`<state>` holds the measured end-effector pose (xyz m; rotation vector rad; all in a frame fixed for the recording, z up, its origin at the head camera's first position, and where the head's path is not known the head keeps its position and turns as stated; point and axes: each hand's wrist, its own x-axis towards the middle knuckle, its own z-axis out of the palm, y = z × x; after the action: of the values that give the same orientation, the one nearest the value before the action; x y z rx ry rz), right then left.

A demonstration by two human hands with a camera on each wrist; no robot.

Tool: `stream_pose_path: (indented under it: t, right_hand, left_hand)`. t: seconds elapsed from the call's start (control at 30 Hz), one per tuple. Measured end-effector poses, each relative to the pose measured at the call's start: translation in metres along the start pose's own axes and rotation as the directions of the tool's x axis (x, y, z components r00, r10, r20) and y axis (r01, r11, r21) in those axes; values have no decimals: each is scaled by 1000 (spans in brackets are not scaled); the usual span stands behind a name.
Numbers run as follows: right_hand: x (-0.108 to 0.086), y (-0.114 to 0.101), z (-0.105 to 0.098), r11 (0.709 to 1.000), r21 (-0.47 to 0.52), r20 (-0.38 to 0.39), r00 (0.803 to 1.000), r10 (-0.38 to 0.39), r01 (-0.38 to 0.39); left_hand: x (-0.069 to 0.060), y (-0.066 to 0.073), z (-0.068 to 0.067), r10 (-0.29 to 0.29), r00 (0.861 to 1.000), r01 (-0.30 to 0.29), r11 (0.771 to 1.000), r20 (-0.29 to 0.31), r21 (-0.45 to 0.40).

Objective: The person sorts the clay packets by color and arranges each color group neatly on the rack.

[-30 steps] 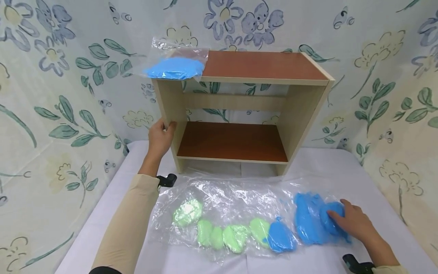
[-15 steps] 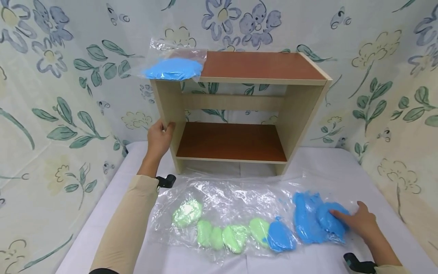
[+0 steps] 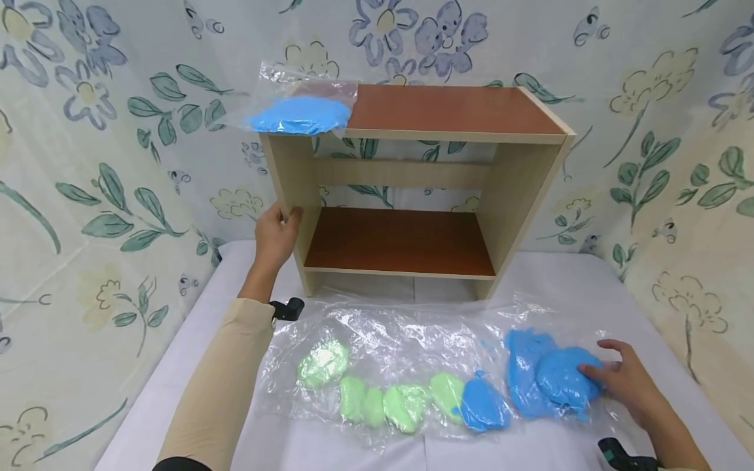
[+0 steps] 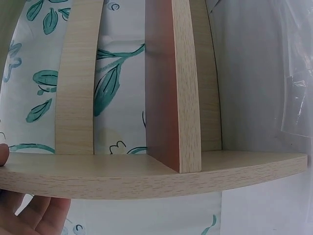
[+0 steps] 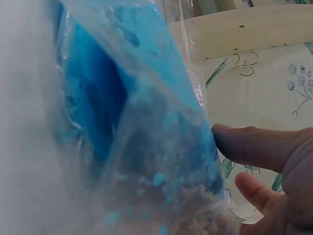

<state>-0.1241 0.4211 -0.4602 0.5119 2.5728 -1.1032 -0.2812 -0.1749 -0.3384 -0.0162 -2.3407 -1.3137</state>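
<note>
My left hand (image 3: 277, 239) grips the left side panel of a two-tier wooden shelf unit (image 3: 400, 245); in the left wrist view the thumb (image 4: 3, 154) and fingers (image 4: 49, 213) lie on opposite sides of the panel (image 4: 146, 181). On the white table, my right hand (image 3: 633, 379) is at the right end of a clear plastic sheet or bag. Its thumb (image 3: 592, 373) touches a blue, soft-looking lump (image 3: 568, 379) in clear plastic, and its index finger stands spread away. The right wrist view shows the wrapped blue lump (image 5: 161, 122) close up, with the thumb at its edge.
In the clear plastic (image 3: 406, 333) lie several pale green lumps (image 3: 406, 409), a smaller blue lump (image 3: 483, 405) and a blue piece (image 3: 524, 366). A bag of blue material (image 3: 303, 116) overhangs the shelf's top left. Flowered cloth (image 3: 112, 275) surrounds the table.
My right hand has shifted right, its index finger coming off the blue lump, of which more now shows. The left hand keeps its hold on the shelf panel.
</note>
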Motion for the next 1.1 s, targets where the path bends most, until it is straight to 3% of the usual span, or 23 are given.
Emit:
stream_pose_path:
  t: [0.2, 0.33, 0.5, 0.77, 0.93, 1.03, 1.1]
  right_hand:
    - [-4, -7, 4, 995, -75, 4, 998, -63, 63]
    - [-10, -14, 5, 983, -91, -16, 986, -164, 162]
    - [-26, -32, 10, 931, -160, -97, 933, -347, 329]
    - [-52, -61, 9, 880, -251, -163, 879, -449, 403]
    - [-70, -81, 14, 824, -291, -175, 820, -545, 486]
    - [-78, -92, 16, 771, -317, -178, 764, -620, 552]
    - [-82, -100, 18, 723, -346, -181, 713, -677, 598]
  left_hand:
    - [1, 1, 1, 4, 1000, -4, 1000, 5, -3]
    - [2, 1, 2, 20, 1000, -20, 1000, -2, -6]
    - [0, 1, 1, 19, 1000, -19, 1000, 1, -1]
    - [-1, 3, 0, 6, 1000, -7, 1000, 9, 5]
    - [-1, 2, -1, 12, 1000, -12, 1000, -1, 12]
    - [-1, 1, -1, 15, 1000, -15, 1000, 0, 11]
    - [-1, 0, 0, 17, 1000, -17, 1000, 1, 6]
